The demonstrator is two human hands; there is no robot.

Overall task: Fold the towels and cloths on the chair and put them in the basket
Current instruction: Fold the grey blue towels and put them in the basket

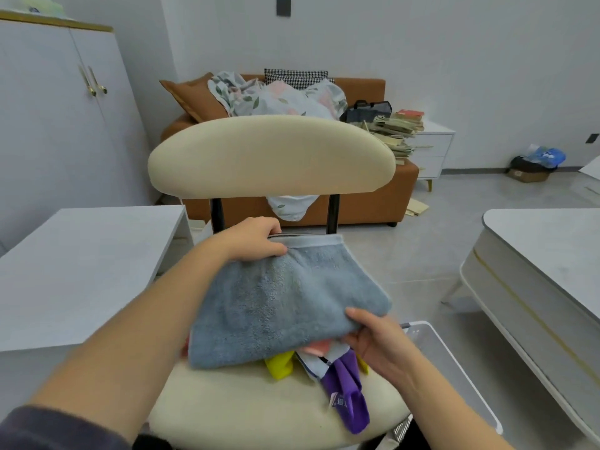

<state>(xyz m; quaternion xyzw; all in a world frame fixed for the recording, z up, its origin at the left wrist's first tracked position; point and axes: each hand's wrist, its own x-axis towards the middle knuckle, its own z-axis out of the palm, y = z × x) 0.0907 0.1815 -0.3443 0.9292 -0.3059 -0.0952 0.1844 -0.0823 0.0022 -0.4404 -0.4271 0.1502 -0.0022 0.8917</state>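
The towel (pixel 285 303) is covering a pile of cloths (pixel 344 384) on the chair (pixel 243 407). The fingers of the left hand (pixel 256 238) are gripping its far left corner, just before the backrest (pixel 269 157). The fingers of the right hand (pixel 373 339) are pinching its near right edge. The cloths are poking out just below the right fingers. The basket (pixel 454 362) is standing right of those fingers, beside the seat. A sofa (pixel 357 209) is sitting beyond the left fingers, behind the backrest.

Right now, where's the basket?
Head view, lower right: the white basket sits beside the chair seat, partly behind the right hand.
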